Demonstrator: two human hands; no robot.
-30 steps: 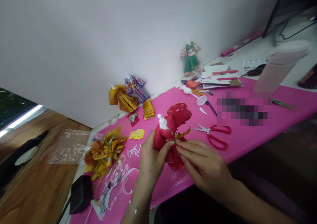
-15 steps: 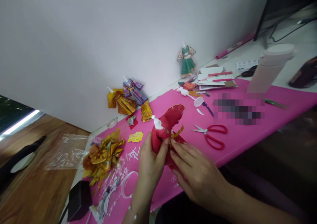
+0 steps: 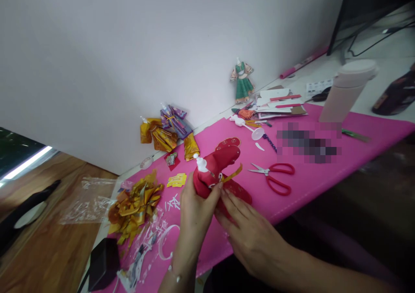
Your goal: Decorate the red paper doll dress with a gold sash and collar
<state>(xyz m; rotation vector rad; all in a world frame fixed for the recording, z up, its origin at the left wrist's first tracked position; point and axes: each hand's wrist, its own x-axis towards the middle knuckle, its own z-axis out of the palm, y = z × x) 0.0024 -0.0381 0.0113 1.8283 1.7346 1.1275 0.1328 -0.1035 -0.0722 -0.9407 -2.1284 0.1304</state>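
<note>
A small doll in a red dress (image 3: 212, 160) is held over the pink mat, its white neck piece (image 3: 201, 163) pointing up and left. My left hand (image 3: 199, 202) is closed around the doll's side, thumb pressed on the front of the dress. Close against it, my right hand (image 3: 244, 224) pinches at the waist, where a gold ribbon (image 3: 234, 173) sticks out to the right. The fingertips of both hands meet there; what lies between them is partly hidden. Red-handled scissors (image 3: 275, 174) lie spread on the mat to the right.
Gold ribbon scraps (image 3: 139, 202) lie left of my hands, with white sticks (image 3: 173, 203) and yellow slips (image 3: 177, 180) nearby. Dressed dolls (image 3: 177, 122) lean on the wall, one in green (image 3: 242, 83) farther right. A pale bottle (image 3: 345, 92) and a black box (image 3: 104, 262) stand on the table.
The doll has tilted slightly left, and more of its red skirt shows beyond my right hand. My fingers still meet at the waist. The view has shifted slightly.
</note>
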